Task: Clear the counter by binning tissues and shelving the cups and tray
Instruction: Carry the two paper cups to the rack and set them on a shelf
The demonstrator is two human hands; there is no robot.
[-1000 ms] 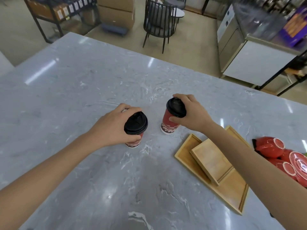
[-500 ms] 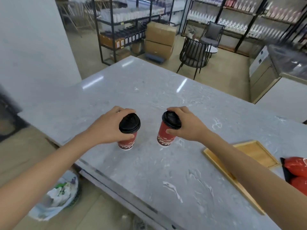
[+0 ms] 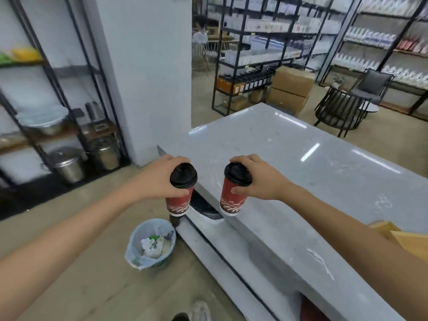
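Observation:
I hold two red paper cups with black lids, both lifted off the counter. My left hand (image 3: 159,179) grips the left cup (image 3: 179,200) by its lid and upper wall, out past the counter's edge and above the floor. My right hand (image 3: 259,179) grips the right cup (image 3: 231,201) the same way, over the marble counter (image 3: 301,172) near its left edge. A corner of the wooden tray (image 3: 407,239) shows at the right, partly hidden by my right forearm. Crumpled tissues lie inside the lined waste bin (image 3: 150,245) on the floor below the left cup.
A black metal shelf (image 3: 60,93) with steel pots (image 3: 69,165) stands at the left beside a white pillar (image 3: 148,66). More shelving, cardboard boxes (image 3: 291,89) and a black chair (image 3: 340,112) lie beyond the counter. My shoe (image 3: 199,311) shows at the bottom.
Both cups have been lifted off the counter and carried left, past its edge. My view has swung left, bringing the shelf, pillar and bin into sight; the tray has slid to the right.

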